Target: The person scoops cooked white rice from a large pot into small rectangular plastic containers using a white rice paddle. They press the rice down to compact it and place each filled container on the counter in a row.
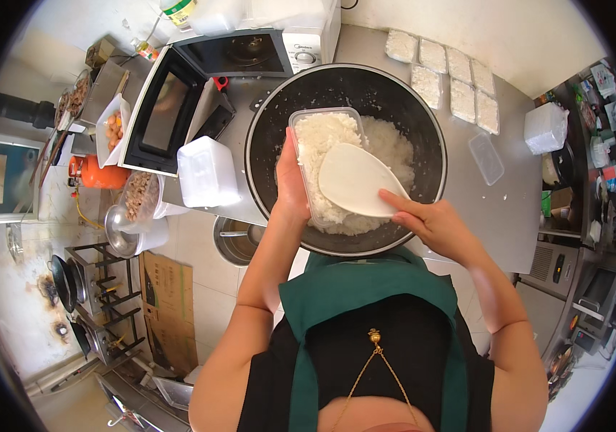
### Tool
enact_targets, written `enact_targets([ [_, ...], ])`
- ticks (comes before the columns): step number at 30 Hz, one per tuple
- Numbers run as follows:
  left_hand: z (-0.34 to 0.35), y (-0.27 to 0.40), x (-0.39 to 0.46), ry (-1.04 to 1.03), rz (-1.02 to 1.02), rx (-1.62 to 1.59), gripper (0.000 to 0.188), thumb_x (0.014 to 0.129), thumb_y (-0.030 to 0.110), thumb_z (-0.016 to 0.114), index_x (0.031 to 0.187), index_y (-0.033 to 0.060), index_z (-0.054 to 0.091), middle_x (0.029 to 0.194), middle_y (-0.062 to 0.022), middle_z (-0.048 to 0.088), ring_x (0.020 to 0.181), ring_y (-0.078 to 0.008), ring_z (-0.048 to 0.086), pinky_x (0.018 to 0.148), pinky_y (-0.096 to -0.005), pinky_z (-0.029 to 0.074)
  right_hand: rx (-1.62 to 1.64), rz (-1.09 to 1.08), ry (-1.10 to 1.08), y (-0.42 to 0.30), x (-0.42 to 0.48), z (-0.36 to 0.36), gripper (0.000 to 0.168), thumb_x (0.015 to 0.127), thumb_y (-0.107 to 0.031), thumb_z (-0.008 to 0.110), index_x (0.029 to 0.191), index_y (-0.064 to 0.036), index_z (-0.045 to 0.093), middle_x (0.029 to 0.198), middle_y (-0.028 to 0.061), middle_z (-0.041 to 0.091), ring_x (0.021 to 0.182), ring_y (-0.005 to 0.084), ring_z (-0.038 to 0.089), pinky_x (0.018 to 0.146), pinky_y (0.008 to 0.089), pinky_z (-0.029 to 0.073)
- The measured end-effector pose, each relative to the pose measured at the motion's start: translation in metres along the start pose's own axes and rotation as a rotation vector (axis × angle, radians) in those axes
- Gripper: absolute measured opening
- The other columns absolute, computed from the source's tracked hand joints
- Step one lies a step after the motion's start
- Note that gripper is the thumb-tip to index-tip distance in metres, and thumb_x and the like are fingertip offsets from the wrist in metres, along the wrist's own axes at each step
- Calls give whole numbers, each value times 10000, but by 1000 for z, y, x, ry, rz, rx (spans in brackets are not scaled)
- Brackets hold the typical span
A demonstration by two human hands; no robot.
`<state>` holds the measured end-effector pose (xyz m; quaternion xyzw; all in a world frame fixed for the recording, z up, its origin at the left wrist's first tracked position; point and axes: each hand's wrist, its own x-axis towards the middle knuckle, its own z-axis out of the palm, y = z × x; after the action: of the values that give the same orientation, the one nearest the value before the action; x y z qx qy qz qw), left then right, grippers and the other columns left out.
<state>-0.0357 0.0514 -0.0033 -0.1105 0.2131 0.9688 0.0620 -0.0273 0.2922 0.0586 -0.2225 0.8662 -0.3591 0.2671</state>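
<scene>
My left hand (293, 181) grips the side of a clear plastic food container (325, 112), tilted over a large black pot (335, 81). Cooked white rice (324, 132) fills the container. In my right hand (432, 221) is a white plastic rice paddle (359, 181), its broad blade lying over the rice in the container. The index finger extends along the paddle's neck, and the fist hides the handle. More cooked rice (392, 151) lies in the pot below, partly hidden by the container and paddle. Grains stick to the pot's inner wall.
Several rice-filled containers (431, 86) stand at the back right of the steel counter (459, 183), near a clear lid (486, 159). Left of the pot are a stack of white containers (208, 171) and a microwave oven (232, 54) with its door open. A metal pot (232, 243) sits below the counter.
</scene>
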Motion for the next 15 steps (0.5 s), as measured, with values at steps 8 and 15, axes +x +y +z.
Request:
enact_targets([
  [8,5,-3,-6,-12,-112,24,649,949,557,342,1304,31,477,1273,-140,543,1134,-283,543,986,-394,424,-102,-20,5,-11,13,-20,367,918,-304,575,1282,-258,558,773,121,655,519,194,529,592,299,469],
  [15,-5,3,4,-59,-84,-123,653,950,550,338,1330,30,446,1308,-146,519,1151,-312,536,992,-407,423,-252,-221,105,11,-15,6,381,888,-342,611,1266,-353,559,713,103,652,505,216,551,582,314,490],
])
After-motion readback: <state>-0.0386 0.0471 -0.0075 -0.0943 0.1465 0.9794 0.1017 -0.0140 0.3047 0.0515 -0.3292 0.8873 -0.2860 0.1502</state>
